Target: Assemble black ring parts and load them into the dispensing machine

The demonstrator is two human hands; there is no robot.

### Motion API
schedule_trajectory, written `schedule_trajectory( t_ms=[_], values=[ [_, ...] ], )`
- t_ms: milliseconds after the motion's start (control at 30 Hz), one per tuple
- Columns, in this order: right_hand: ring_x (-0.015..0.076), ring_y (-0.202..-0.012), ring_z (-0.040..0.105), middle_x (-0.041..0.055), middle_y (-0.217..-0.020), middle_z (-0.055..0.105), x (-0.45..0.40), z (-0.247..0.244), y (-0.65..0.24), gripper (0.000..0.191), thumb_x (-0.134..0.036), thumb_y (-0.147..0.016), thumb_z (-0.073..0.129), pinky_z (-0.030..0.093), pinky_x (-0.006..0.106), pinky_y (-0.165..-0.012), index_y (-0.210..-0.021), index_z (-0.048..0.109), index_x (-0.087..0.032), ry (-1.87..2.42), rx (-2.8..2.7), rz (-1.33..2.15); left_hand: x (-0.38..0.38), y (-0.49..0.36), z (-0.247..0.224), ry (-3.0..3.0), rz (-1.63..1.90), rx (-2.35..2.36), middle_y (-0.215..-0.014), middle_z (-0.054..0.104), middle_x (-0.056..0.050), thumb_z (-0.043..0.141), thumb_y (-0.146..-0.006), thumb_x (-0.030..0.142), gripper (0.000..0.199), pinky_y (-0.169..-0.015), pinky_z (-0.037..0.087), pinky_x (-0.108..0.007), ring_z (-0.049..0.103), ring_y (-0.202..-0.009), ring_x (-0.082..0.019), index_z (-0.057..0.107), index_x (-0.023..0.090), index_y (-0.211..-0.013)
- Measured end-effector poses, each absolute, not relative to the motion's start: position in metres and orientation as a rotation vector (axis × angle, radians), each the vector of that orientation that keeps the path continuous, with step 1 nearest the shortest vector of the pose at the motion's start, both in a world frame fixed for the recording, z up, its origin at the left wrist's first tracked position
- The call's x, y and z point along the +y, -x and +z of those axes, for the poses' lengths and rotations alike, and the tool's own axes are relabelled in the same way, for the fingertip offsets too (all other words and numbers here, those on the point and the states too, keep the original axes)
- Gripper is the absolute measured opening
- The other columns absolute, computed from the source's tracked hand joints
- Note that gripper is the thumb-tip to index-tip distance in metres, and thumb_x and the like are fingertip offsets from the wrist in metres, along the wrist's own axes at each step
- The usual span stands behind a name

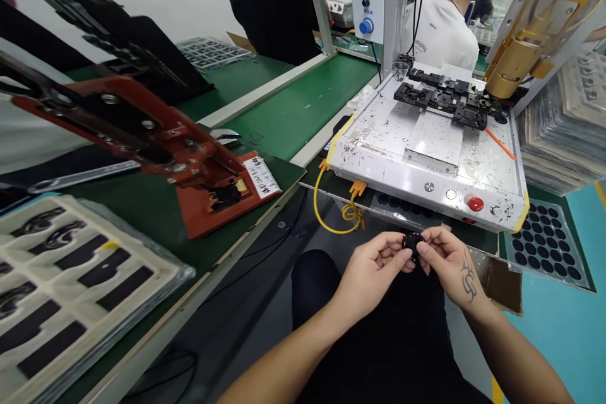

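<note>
A small round black part (413, 245) with a glossy face is held between my two hands, above my lap and in front of the white machine. My left hand (374, 268) pinches its left side between thumb and fingers. On the other side, the thumb and fingers of my right hand (449, 262) grip it too. My fingers cover the part's edges, so its exact kind cannot be made out.
Ahead stands the white bench machine (392, 145) bearing black fixtures (440, 98) and a red button (476, 204). Left are a red lever press (203, 202) and a tray of black parts (108, 265). A sheet of black discs (544, 240) lies right. Two other people sit beyond.
</note>
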State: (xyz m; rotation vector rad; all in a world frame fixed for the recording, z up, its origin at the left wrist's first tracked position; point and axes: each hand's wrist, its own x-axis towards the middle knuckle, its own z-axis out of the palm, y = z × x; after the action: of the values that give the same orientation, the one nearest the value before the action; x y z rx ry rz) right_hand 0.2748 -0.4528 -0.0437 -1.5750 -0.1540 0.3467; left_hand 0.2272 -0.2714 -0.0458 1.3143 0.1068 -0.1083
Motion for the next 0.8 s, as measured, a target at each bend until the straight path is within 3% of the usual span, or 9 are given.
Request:
schedule_trajectory(
  t_ms=[167,400,633,800],
  values=[
    [0.0163,-0.058,0.062,-0.0016,-0.068,0.066,-0.454,-0.039,-0.272,0.036,-0.057,-0.097,0.075,0.054,0.032,-0.058,-0.108,0.074,-0.022,1.59,-0.199,0.406,-0.268,-0.225,-0.038,-1.447,-0.075,0.069,-0.085,0.073,-0.005,0.074,-0.097,0.034,0.024,-0.068,0.062,-0.029,0.071,-0.071,-0.017,0.076,0.015,-0.111],
    [0.0156,-0.056,0.061,-0.0019,-0.067,0.066,-0.453,-0.039,-0.268,0.036,-0.058,-0.095,0.077,0.053,0.03,-0.056,-0.098,0.071,-0.023,1.589,-0.179,0.403,-0.269,-0.219,-0.034,-1.62,0.054,0.051,-0.093,0.073,-0.005,0.076,-0.094,0.03,0.02,-0.076,0.059,-0.029,0.068,-0.081,-0.018,0.077,0.018,-0.11],
    [0.0151,-0.06,0.063,-0.0002,-0.076,0.068,-0.451,-0.034,-0.267,0.035,-0.055,-0.091,0.082,0.057,0.029,-0.055,-0.101,0.073,-0.023,1.571,-0.194,0.416,-0.267,-0.219,-0.031,-1.63,0.042,0.051,-0.091,0.072,-0.006,0.074,-0.096,0.031,0.016,-0.073,0.056,-0.028,0.066,-0.08,-0.018,0.077,0.018,-0.105],
    [0.0141,-0.056,0.059,-0.002,-0.068,0.064,-0.452,-0.031,-0.268,0.033,-0.054,-0.092,0.082,0.054,0.028,-0.053,-0.095,0.071,-0.022,1.579,-0.204,0.427,-0.268,-0.218,-0.032,-1.623,0.039,0.031,-0.092,0.072,-0.006,0.071,-0.098,0.033,0.017,-0.074,0.056,-0.028,0.065,-0.081,-0.018,0.076,0.018,-0.105]
  ],
)
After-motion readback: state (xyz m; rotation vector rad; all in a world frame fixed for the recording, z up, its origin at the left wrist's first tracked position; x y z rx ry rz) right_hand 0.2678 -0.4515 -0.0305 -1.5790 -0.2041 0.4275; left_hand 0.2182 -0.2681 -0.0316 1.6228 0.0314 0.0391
